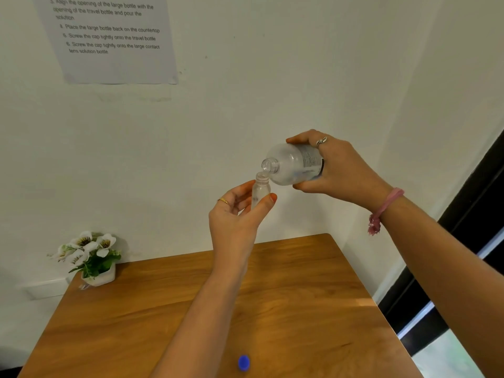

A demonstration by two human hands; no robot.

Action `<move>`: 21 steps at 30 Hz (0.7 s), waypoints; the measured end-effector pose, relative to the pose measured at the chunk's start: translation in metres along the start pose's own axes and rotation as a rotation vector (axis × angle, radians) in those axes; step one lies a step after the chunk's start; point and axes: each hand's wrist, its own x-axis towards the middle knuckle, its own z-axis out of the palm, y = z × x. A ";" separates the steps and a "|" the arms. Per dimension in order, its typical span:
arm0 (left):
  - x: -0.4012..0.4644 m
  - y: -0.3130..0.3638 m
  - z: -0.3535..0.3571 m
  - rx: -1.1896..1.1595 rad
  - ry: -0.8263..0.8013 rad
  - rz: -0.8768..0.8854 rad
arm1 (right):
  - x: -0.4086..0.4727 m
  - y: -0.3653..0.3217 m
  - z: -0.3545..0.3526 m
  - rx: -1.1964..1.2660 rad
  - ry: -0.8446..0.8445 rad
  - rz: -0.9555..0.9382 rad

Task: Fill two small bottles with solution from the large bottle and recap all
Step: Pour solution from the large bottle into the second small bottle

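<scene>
My left hand holds a small clear bottle upright in the air, pinched between thumb and fingers, its mouth uncapped. My right hand grips the large clear bottle, tipped on its side with its open neck just above and touching the small bottle's mouth. A blue cap lies on the wooden table near the front edge. No second small bottle is in view.
A small white pot of artificial white flowers stands at the table's back left corner. A printed instruction sheet hangs on the white wall. A dark window frame runs along the right.
</scene>
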 end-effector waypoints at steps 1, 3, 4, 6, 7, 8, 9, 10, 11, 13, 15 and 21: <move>0.000 0.000 0.000 0.000 0.000 -0.001 | -0.001 0.000 0.002 0.022 -0.003 0.016; 0.000 -0.001 0.000 0.002 0.000 -0.004 | -0.003 0.001 0.006 0.058 -0.008 0.043; 0.000 -0.002 0.000 0.003 0.001 -0.007 | -0.005 0.002 0.008 0.081 -0.010 0.055; 0.000 -0.002 0.000 0.001 -0.003 -0.014 | -0.008 0.003 0.012 0.130 -0.016 0.080; -0.001 -0.003 0.000 -0.003 -0.006 -0.017 | -0.010 0.003 0.015 0.152 -0.019 0.092; -0.001 -0.003 0.000 -0.006 -0.008 -0.019 | -0.011 0.004 0.017 0.173 -0.021 0.106; -0.002 -0.004 0.000 -0.005 -0.009 -0.021 | -0.013 0.005 0.020 0.191 -0.022 0.119; -0.002 -0.005 0.000 -0.002 -0.010 -0.023 | -0.015 0.006 0.023 0.206 -0.022 0.132; -0.003 -0.006 -0.001 0.004 -0.010 -0.025 | -0.017 0.008 0.026 0.222 -0.021 0.145; -0.005 -0.008 -0.001 0.021 -0.009 -0.029 | -0.021 0.012 0.032 0.266 -0.006 0.180; -0.006 -0.012 -0.003 0.035 -0.006 -0.040 | -0.026 0.016 0.039 0.323 0.021 0.220; -0.017 -0.028 -0.012 0.049 -0.008 -0.096 | -0.051 0.027 0.062 0.465 0.061 0.319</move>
